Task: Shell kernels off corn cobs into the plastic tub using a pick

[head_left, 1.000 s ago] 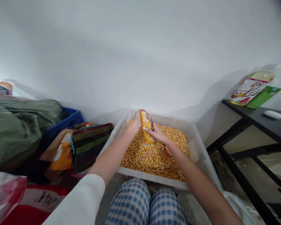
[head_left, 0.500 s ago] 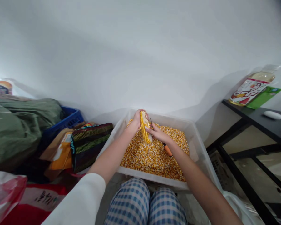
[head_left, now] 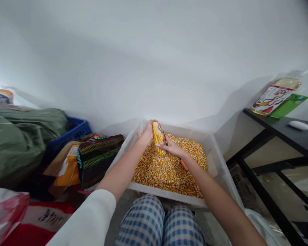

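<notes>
My left hand (head_left: 150, 131) is closed around the upper end of a corn cob (head_left: 157, 136), held tilted above the bin. Yellow kernels cover the cob's left side, while a pale stripped strip shows along its right. At the cob's lower right, my right hand (head_left: 170, 147) is closed on an orange-handled tool (head_left: 184, 165) with a thin dark tip; most of its shaft is hidden by the hand. The right thumb presses on the cob's kernels. Beneath both hands, loose corn kernels (head_left: 164, 177) fill much of a translucent plastic bin (head_left: 215, 160).
A black table (head_left: 305, 136) on the right carries a bottle (head_left: 277, 94), a green packet (head_left: 289, 106) and a white oval object (head_left: 299, 125). To the left are a blue crate (head_left: 78, 130), a striped mesh bag (head_left: 100, 159) and a red-and-white bag (head_left: 41, 218). A white wall rises behind the bin.
Both hands and the cob have shifted slightly left. My right thumb has slid a little down and left along the cob, and the tool's tip has moved slightly left and down.
</notes>
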`<state>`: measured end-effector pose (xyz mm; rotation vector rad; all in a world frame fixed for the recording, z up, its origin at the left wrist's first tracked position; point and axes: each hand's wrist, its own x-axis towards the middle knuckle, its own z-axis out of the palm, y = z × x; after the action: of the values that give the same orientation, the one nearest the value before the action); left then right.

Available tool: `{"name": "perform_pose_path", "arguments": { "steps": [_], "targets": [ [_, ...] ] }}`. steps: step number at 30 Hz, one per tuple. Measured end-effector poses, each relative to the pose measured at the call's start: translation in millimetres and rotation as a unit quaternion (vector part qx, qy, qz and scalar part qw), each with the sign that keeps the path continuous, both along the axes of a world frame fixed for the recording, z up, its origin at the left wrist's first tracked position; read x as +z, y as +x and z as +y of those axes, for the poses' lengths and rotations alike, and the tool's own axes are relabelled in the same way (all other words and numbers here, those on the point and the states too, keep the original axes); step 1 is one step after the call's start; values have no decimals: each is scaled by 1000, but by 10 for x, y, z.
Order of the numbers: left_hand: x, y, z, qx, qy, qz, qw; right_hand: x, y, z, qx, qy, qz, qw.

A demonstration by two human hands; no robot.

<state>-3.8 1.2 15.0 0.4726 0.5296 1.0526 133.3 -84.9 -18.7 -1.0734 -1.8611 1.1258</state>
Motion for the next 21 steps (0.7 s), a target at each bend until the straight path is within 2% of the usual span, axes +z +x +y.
{"name": "perform_pose_path", "arguments": {
  "steps": [3, 6, 10, 15, 21],
  "targets": [
    [-8, -12, -8, -29, 50, 22, 998, 0, -3, -6, 5, -59, 25, 998],
    [-14, -35, 15, -50, 64, 0, 997, 22, -8, -20, 15, -130, 49, 990],
    [12, -71, 70, 4, 56, 0, 998, 56, -11, -27, -18, -127, 48, 991],
    [20, -89, 124, 79, 40, 16, 996, 39, -50, -35, -59, -65, 18, 996],
    [-81, -65, 170, 50, 54, 53, 996, 44, -59, -60, 6, -154, 75, 985]
  ]
}}
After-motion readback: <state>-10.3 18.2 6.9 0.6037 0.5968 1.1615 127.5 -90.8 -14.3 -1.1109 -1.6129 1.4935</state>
